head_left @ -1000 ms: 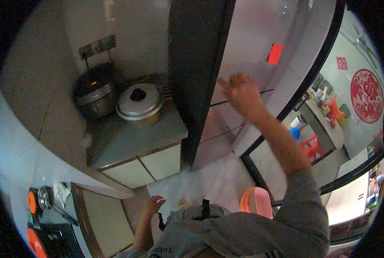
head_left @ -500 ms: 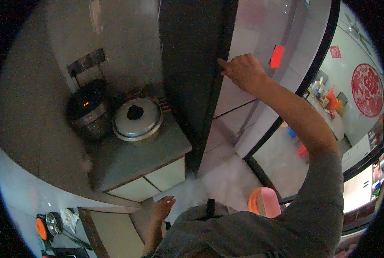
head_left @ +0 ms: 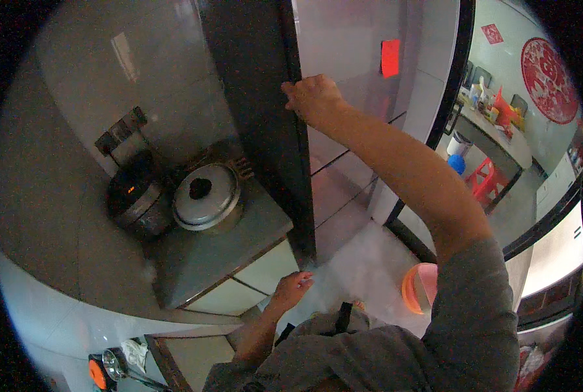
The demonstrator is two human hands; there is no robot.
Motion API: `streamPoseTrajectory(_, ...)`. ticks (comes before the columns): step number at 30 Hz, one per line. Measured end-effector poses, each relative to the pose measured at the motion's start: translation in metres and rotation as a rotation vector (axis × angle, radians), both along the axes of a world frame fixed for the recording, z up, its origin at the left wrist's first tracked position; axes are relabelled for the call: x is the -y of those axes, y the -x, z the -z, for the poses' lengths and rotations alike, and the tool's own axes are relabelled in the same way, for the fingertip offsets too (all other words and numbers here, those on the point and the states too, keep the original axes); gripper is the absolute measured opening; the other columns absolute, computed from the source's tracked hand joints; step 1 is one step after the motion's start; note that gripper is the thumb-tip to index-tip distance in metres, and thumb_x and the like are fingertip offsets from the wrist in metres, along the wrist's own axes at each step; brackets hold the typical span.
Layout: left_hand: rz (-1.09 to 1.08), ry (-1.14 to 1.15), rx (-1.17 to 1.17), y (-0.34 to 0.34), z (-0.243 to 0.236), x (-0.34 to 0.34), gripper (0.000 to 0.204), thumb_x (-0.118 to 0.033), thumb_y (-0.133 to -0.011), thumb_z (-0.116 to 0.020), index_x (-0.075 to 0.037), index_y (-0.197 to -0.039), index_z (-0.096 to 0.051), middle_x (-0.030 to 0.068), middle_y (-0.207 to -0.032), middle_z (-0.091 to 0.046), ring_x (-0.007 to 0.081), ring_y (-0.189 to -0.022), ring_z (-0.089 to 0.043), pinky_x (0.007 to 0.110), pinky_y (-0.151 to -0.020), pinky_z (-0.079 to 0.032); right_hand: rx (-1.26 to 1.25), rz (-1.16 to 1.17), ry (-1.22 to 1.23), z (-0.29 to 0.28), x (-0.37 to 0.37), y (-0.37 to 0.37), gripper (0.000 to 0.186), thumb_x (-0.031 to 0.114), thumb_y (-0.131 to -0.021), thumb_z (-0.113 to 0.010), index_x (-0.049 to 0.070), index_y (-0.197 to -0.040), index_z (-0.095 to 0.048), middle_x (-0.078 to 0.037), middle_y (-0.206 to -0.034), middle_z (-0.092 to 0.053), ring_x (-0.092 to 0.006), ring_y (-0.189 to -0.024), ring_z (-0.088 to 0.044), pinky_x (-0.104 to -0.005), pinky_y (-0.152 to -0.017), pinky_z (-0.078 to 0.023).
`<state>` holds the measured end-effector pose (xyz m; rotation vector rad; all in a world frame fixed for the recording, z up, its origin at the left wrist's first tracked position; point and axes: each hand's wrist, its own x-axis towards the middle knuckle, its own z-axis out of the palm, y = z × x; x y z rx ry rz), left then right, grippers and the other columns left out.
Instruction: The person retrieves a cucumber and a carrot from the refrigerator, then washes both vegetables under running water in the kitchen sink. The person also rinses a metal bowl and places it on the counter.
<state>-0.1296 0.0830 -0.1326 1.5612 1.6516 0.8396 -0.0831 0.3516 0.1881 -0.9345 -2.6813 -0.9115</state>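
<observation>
At the upper middle my right hand [head_left: 312,97] has its fingers bent over the edge of a tall dark panel [head_left: 255,78], beside a pinkish tiled wall. My left hand [head_left: 293,287] hangs low in front of the white cabinet [head_left: 268,264], fingers loosely curled but apart, with nothing visible in them. On the grey counter [head_left: 226,251] left of the panel stand a lidded pot [head_left: 206,199] and a dark rice cooker [head_left: 138,202] with a lit orange display, below wall sockets [head_left: 120,130].
A doorway at the right shows a table [head_left: 514,144] with items and a red stool [head_left: 484,179]. A pink and orange bucket [head_left: 414,294] sits on the floor [head_left: 363,255]. A metal ladle [head_left: 114,364] lies at the lower left. A red paper [head_left: 389,59] is on the tiles.
My right hand has risen and moved left onto the panel's edge. My left hand has moved right and slightly up in the picture. The view has shifted, putting the counter lower.
</observation>
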Motion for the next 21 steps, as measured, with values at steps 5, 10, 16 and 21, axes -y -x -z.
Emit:
streamPoseTrajectory(5, -0.182, -0.003, 0.081, 0.016, 0.016, 0.037, 0.03, -0.026, -0.089, -0.059, -0.008, -0.113, -0.06, 0.0117, -0.104, -0.065, 0.0224, -0.091, -0.064, 0.032, -0.08, -0.05, -0.104, -0.067, 0.002, 0.0, 0.013, -0.032, 0.042, 0.041, -0.09, -0.05, 0.014, -0.122, -0.048, -0.01, -0.075, -0.065, -0.03, -0.076, -0.065, -0.0414, -0.063, -0.05)
streamPoseTrajectory(10, -0.425, 0.194, 0.165, 0.044, 0.051, 0.083, 0.031, -0.028, -0.09, -0.058, -0.005, -0.11, -0.062, 0.0112, -0.095, -0.067, 0.0198, -0.083, -0.065, 0.032, -0.069, -0.053, -0.266, -0.001, -0.041, 0.008, 0.052, -0.131, 0.032, 0.039, -0.086, -0.057, 0.018, -0.11, -0.056, -0.008, -0.072, -0.063, -0.0288, -0.066, -0.065, -0.0403, -0.055, -0.051)
streamPoseTrajectory(16, -0.435, 0.26, 0.309, 0.038, 0.015, 0.064, 0.031, -0.029, -0.091, -0.056, -0.006, -0.112, -0.062, 0.0104, -0.091, -0.066, 0.018, -0.074, -0.066, 0.03, -0.057, -0.054, -0.537, 0.03, -0.15, 0.024, 0.079, -0.27, 0.042, 0.013, -0.08, -0.067, 0.015, -0.12, -0.057, -0.015, -0.103, -0.064, -0.0282, -0.08, -0.064, -0.0336, -0.067, -0.052)
streamPoseTrajectory(21, -0.23, 0.338, 0.322, 0.032, -0.019, -0.013, 0.038, -0.032, -0.09, -0.056, -0.008, -0.12, -0.058, 0.012, -0.106, -0.063, 0.0225, -0.09, -0.064, 0.037, -0.072, -0.054, -1.33, 0.386, 0.015, 0.083, 0.059, -0.377, 0.068, 0.011, -0.084, -0.063, 0.012, -0.143, -0.03, -0.013, -0.12, -0.057, -0.0227, -0.097, -0.056, -0.0309, -0.085, -0.045)
